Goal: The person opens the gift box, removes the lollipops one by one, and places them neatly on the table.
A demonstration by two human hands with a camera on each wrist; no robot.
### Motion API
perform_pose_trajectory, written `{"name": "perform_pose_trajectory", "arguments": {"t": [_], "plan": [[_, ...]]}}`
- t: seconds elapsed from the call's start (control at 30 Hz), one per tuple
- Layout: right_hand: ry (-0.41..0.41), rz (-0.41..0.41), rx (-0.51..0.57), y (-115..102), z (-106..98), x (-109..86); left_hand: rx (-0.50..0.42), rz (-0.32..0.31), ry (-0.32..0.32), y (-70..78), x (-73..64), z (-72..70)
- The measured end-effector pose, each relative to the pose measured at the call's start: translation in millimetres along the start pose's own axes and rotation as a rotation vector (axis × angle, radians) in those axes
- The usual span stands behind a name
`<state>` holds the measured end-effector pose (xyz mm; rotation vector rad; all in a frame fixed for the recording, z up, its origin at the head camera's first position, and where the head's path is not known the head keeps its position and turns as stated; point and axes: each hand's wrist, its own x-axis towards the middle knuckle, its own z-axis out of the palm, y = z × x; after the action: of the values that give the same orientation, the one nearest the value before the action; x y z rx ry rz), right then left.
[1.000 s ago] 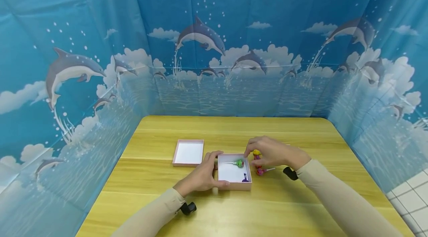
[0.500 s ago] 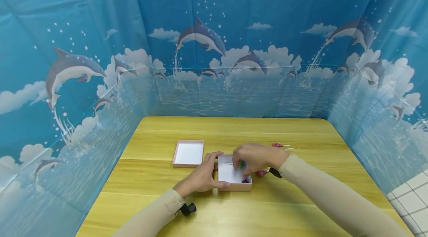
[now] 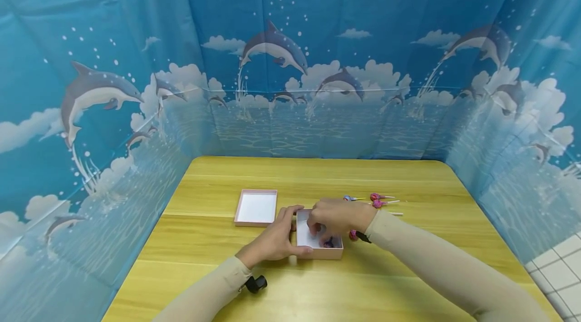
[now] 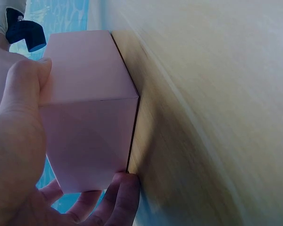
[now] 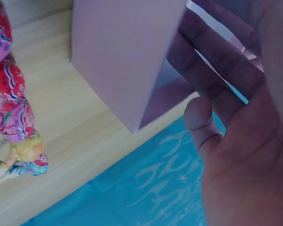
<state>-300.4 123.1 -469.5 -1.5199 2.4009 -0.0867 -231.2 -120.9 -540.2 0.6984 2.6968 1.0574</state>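
My left hand (image 3: pixel 274 241) grips the left side of a pale pink box (image 3: pixel 320 253) with a white inside, its thumb on the near wall and fingers at the far side. The left wrist view shows the box's outer walls (image 4: pixel 89 136) within that hand. Over the box, my right hand (image 3: pixel 338 216) reaches in with fingers bent downward and slightly blurred. In the right wrist view the thumb of the right hand (image 5: pixel 240 122) stands apart from the fingers, with nothing visible between them; fingertips are partly hidden. A dark purple wrapped lollipop (image 3: pixel 329 243) lies inside the box.
A shallow pink-rimmed lid (image 3: pixel 256 207) lies left of the box, white inside up. Several wrapped lollipops (image 3: pixel 378 204) lie right of the box, partly behind the right arm; the right wrist view shows their wrappers (image 5: pixel 14 101). A dolphin-print curtain (image 3: pixel 290 125) surrounds the yellow wooden table (image 3: pixel 218 175).
My right hand has moved left from the lollipops beside the box to inside it, then slightly farther left. More lollipops show behind the arm. My left hand stays on the box.
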Motion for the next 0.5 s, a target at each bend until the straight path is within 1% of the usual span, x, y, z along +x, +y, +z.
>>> {"name": "perform_pose_trajectory", "arguments": {"t": [0.2, 0.33, 0.5], "plan": [[-0.005, 0.017, 0.070, 2.7, -4.7, -1.2, 0.007, 0.001, -0.010, 1.0, 0.2, 0.7], [-0.047, 0.022, 0.094, 1.7, -4.6, -1.1, 0.006, -0.003, -0.006, -0.7, 0.5, 0.7], [-0.096, 0.019, 0.082, -1.9, 0.3, 1.6, -0.007, -0.005, 0.000, -0.2, -0.2, -0.9]]}}
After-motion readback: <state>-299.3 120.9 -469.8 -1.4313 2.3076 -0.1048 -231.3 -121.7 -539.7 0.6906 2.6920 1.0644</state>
